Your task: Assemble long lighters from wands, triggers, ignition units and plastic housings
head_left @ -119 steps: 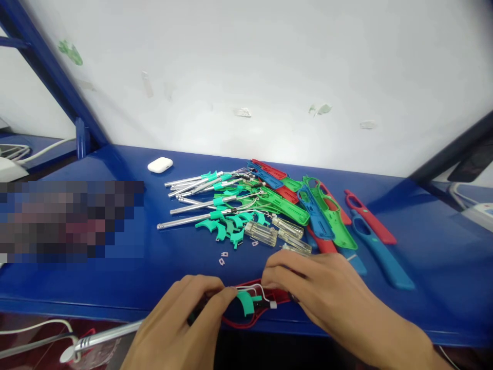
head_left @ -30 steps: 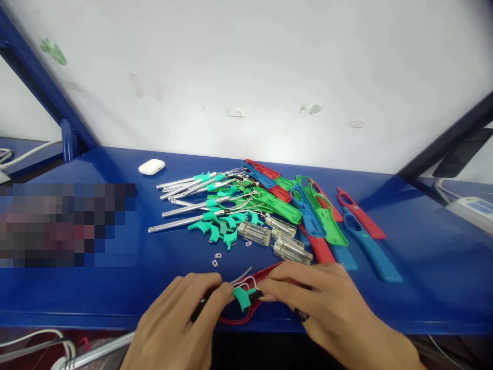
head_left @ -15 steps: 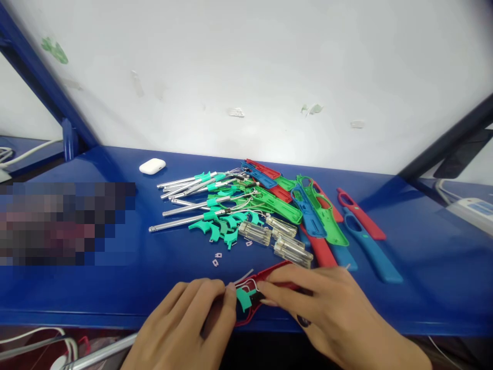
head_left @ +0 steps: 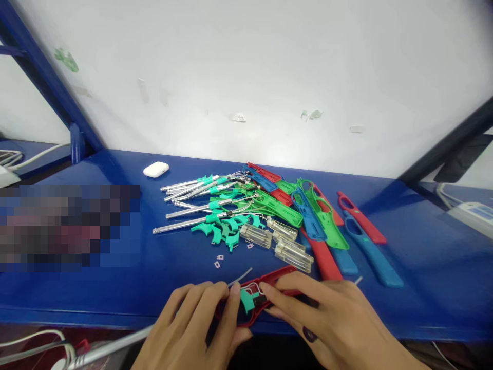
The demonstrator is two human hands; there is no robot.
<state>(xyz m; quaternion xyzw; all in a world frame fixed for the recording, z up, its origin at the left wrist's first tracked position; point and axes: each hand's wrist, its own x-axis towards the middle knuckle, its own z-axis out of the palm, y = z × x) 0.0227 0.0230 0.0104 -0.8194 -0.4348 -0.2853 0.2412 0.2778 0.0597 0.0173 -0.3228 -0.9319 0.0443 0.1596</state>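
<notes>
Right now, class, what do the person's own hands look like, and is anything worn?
The left hand and right hand are ungloved, with no sleeves in view. A dark oval shows at the right palm; ring or marking, I cannot tell.

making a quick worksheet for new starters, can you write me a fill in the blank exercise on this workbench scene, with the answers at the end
The left hand and right hand hold a casing half coloured ____.
The small rounded case near the wall is ____.
The transparent tanks lie to the ____ (left or right) of the silver tubes.
Of the two handles at the far right, the one nearer the person is ____.

Missing words: red; white; right; blue
</notes>
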